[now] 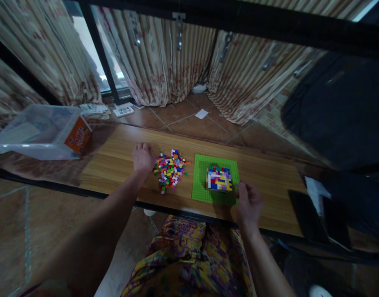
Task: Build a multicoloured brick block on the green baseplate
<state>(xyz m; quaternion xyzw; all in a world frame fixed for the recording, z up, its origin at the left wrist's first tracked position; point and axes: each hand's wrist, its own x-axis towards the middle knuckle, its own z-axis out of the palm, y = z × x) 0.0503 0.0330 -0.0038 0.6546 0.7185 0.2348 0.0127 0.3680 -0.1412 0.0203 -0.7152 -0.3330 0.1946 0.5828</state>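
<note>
A green baseplate (201, 185) lies on the wooden table (121, 161), carrying a small block built of coloured bricks (219, 178). My right hand (248, 203) rests at the plate's near right corner, fingers curled against its edge. To the left is a loose pile of coloured bricks (170, 168). My left hand (143, 157) sits at the left edge of that pile, fingers curled down onto the table; whether it holds a brick is hidden.
A clear plastic bin (37, 132) with an orange label stands at the table's far left. Dark flat devices (319, 216) lie at the right end. Papers (123, 110) and curtains (164, 66) lie beyond on the tiled floor.
</note>
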